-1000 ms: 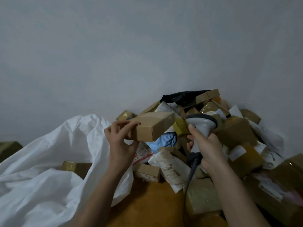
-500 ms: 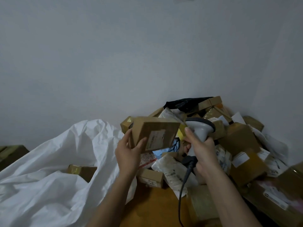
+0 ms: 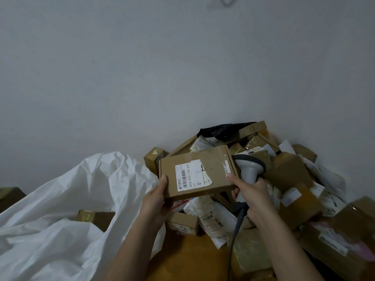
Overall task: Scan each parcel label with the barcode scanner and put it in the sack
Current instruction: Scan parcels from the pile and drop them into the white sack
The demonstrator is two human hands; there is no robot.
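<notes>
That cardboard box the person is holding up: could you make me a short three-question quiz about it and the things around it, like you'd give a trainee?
1. True or false: the white label on the cardboard box faces the camera.
2. Which hand grips the barcode scanner? A) left hand B) right hand C) neither
3. Fill in: the white sack lies to the ____ of the parcel pile in the head view.

Key: 1 true; 2 B; 3 left.
</notes>
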